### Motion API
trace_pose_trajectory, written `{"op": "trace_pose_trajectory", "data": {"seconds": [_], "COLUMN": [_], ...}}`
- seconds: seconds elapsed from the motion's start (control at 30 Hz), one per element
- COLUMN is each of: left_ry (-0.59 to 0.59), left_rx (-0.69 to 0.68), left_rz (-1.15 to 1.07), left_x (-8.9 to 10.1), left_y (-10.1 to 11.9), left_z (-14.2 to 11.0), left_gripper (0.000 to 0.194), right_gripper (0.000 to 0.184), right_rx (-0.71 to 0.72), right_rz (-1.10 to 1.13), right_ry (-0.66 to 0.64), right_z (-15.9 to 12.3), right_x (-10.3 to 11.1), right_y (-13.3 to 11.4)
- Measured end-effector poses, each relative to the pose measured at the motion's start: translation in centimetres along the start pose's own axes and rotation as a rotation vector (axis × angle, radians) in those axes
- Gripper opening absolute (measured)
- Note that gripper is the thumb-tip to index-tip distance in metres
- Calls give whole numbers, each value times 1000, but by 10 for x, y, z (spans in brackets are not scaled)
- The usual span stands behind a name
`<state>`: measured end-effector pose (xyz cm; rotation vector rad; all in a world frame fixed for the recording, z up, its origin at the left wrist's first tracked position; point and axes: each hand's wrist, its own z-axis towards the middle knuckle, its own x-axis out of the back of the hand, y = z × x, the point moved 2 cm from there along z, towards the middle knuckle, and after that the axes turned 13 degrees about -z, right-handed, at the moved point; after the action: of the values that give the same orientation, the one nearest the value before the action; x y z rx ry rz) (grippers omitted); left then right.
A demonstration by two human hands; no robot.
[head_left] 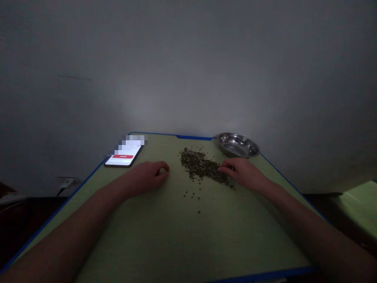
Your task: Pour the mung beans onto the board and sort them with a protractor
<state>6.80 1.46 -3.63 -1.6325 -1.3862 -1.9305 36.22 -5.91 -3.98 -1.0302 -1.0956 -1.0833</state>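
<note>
My left grip (144,179) is low over the pale green rectangular counter (165,239) with its blue edging, to the left of a loose heap of small, round, dark brown grains (193,161) and apart from it. Its thumb and index finger curl toward each other around a small gap, and I cannot tell whether the tips meet; nothing shows between them. My right grip (246,173) is at the heap's right end, fingers bent and pointing left over the grains, the thumb underneath. I cannot tell whether those fingertips are together or clamped on anything. Just below them lies a shiny strip of what looks like clear, crumpled plastic film (226,181), running along the heap's lower right side. The heap sits in the middle of the counter's far half, with a few strays scattered nearer me, 1 of them well apart from the rest. Beyond my right grip, at the far right corner, stands a round, shallow bowl of polished silver metal (237,148). At the far left lies a dark-edged rectangular phone (122,160), its white screen lit, with 1 red bar. Behind everything rises a plain grey wall (188,70).
</note>
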Motion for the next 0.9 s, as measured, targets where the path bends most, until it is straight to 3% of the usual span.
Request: {"op": "trace_pose_trajectory", "data": {"seconds": [0.13, 0.4, 0.9], "left_ry": [10, 9, 12], "left_rx": [-1, -2, 22], "left_rz": [7, 0, 0], "left_x": [-1, -1, 1], "left_y": [0, 3, 6], "left_z": [0, -2, -3], "left_gripper": [42, 42, 41], "right_gripper": [28, 24, 22], "right_rx": [13, 113, 238], "right_rz": [33, 172, 205], "right_ry": [2, -119, -131], "right_z": [-1, -13, 28], "right_x": [6, 8, -5], "right_y": [-3, -33, -65]}}
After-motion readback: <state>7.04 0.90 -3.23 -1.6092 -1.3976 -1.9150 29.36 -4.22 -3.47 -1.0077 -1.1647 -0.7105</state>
